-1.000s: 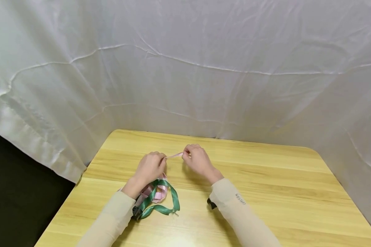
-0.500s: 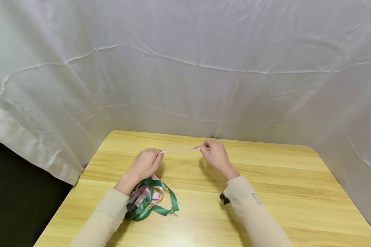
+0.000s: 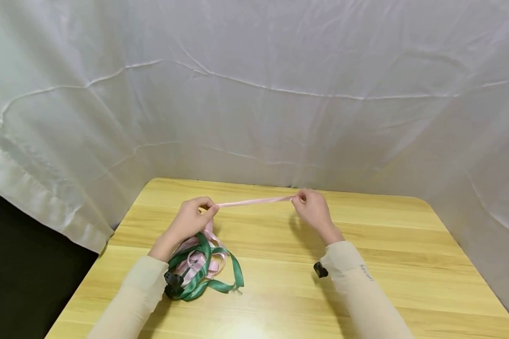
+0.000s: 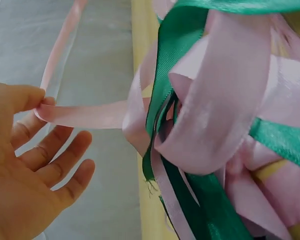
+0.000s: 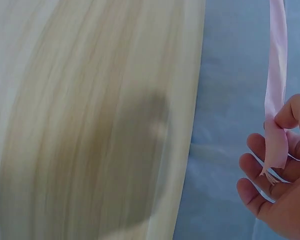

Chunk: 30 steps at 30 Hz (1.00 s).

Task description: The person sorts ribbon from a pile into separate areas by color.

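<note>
A pink ribbon (image 3: pixel 254 201) stretches between my two hands above the far part of the table. My left hand (image 3: pixel 192 216) pinches it between thumb and index finger; in the left wrist view the other fingers are spread. From that pinch the ribbon runs back to a loose heap of pink ribbon (image 4: pixel 220 95) and green ribbon (image 4: pixel 185 45). The heap lies on the table beside my left wrist, with a green loop (image 3: pixel 237 273) reaching to its right. My right hand (image 3: pixel 314 212) pinches the pink ribbon close to its frayed end (image 5: pixel 274 160), which hangs past the thumb.
The wooden table (image 3: pixel 386 263) has light grain and rounded far corners. Pale grey cloth (image 3: pixel 280 94) hangs behind it and along the sides. A dark area (image 3: pixel 29 273) shows beyond the left edge.
My right hand has moved right, away from the left hand, and my left hand has shifted slightly left. The pink stretch between them has grown much longer.
</note>
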### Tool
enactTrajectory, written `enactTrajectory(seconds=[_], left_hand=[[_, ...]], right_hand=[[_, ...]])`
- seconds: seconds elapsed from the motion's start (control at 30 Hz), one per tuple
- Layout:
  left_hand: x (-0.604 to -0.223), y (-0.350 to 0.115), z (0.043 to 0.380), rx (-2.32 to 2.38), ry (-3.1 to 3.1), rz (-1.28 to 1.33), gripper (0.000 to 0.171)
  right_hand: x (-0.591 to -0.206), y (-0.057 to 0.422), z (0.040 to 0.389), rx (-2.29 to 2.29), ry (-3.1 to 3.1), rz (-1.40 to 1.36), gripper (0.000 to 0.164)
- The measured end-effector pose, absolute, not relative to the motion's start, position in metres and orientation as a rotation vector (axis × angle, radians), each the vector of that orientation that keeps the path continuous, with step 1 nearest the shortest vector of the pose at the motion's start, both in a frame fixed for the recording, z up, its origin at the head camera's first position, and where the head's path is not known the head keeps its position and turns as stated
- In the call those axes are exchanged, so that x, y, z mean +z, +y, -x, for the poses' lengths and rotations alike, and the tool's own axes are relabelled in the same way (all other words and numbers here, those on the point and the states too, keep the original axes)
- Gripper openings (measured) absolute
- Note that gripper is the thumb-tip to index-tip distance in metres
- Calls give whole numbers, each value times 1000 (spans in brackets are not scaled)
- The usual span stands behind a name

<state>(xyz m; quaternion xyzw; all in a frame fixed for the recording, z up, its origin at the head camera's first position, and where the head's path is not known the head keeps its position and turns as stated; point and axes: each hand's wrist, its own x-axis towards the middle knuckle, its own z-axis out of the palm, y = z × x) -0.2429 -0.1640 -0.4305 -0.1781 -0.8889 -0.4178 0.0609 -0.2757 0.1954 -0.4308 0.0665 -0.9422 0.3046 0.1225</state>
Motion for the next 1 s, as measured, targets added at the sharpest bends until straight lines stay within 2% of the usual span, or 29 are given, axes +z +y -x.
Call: enactTrajectory(seconds=[0.13,0.3,0.63,1.0], left_hand=[[-431,-165,245,-1458,-2630,501,12],[-430,-165,248,-1633,-2561,508,17],[-430,-164,252,-1826,-2495,564,17],[-428,-166,255,-1553,-2697,593,18]], right_hand=[[-431,203,275,879,-2740,-177,26],[-429,210,274,894,-2737,-174,27],[-428,219,273,889,-2718,-145,25],[-423,233,272,882,-2724,-100,26]])
